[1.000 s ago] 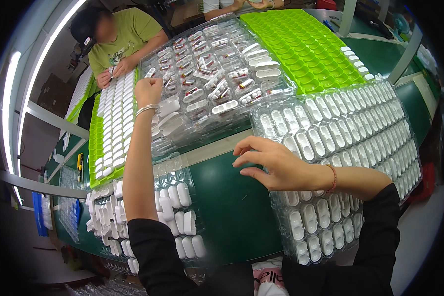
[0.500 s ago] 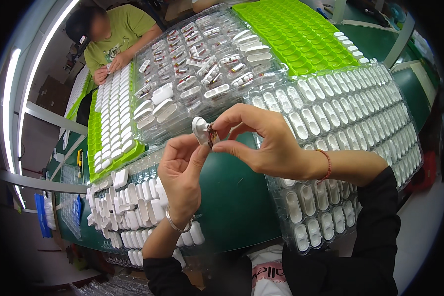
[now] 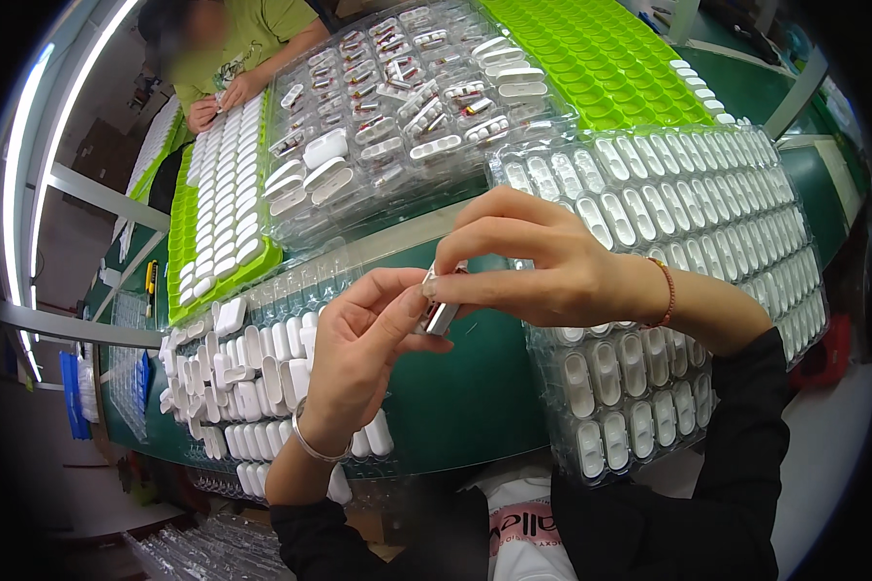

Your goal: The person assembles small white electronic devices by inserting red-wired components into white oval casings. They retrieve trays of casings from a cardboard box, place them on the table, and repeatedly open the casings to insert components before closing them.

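Above the gap between the trays, both my hands meet around a small white plastic case (image 3: 443,318). My left hand (image 3: 354,349) grips the case between thumb and fingers. From the right, my right hand (image 3: 543,266) pinches a small part with red bits at the case's opening. Its thumb and fingertips hide most of this part. Below my left hand lies a clear tray of loose white case shells (image 3: 259,382), some upright and some tipped over. Near my right forearm, a clear tray (image 3: 606,476) holds rows of open white shells.
Farther off, a stacked clear tray (image 3: 397,107) carries white holders and parts with red wires. Bright green trays stand at the back right (image 3: 591,68) and left (image 3: 247,257), the left one with white shells. A co-worker (image 3: 252,48) handles something there. Green table (image 3: 455,407) shows between the trays.
The white case has turned and tipped down between my fingers, and its rounded end no longer shows. My right fingers have closed in over it. The view has shifted slightly.
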{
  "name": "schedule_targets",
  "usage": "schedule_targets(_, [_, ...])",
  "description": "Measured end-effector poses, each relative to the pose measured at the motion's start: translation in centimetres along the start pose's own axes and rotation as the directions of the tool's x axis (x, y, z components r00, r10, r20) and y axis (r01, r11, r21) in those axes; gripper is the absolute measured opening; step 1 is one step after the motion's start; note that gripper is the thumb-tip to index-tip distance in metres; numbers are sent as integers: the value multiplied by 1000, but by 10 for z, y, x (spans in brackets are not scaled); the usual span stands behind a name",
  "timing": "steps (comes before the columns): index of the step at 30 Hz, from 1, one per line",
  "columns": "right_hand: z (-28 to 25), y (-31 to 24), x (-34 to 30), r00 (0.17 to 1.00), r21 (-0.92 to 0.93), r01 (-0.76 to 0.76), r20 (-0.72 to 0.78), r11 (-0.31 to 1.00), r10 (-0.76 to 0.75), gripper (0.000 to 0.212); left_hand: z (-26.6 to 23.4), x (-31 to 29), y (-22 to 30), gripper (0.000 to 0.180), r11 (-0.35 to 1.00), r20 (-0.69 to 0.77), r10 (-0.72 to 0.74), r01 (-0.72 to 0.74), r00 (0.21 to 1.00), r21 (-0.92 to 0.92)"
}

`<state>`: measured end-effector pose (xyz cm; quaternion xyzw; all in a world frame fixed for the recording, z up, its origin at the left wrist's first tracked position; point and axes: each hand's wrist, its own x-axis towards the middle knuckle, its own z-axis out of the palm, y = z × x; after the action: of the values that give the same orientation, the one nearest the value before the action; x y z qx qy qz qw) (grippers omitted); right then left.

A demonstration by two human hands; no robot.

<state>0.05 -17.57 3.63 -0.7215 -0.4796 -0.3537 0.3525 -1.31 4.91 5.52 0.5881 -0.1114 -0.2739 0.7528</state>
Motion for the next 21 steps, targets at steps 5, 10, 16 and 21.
schedule_targets(5, [-7,-7,-3,995,-78,98,-13,992,-100,32,8,-9,3,29,994,-26,56,-54,998,90])
schedule_targets(10, [-4,-7,-4,997,-122,34,-58,992,-41,33,3,-9,-1,31,984,-43,57,-49,997,173])
schedule_targets(16, [2,3,-7,994,-99,-103,-44,990,99,42,-4,-1,-5,29,950,14,130,-129,991,283])
schedule_targets(21, [9,10,-6,963,-134,-270,-23,953,270,47,-25,39,-1,27,969,-57,176,-163,983,186])
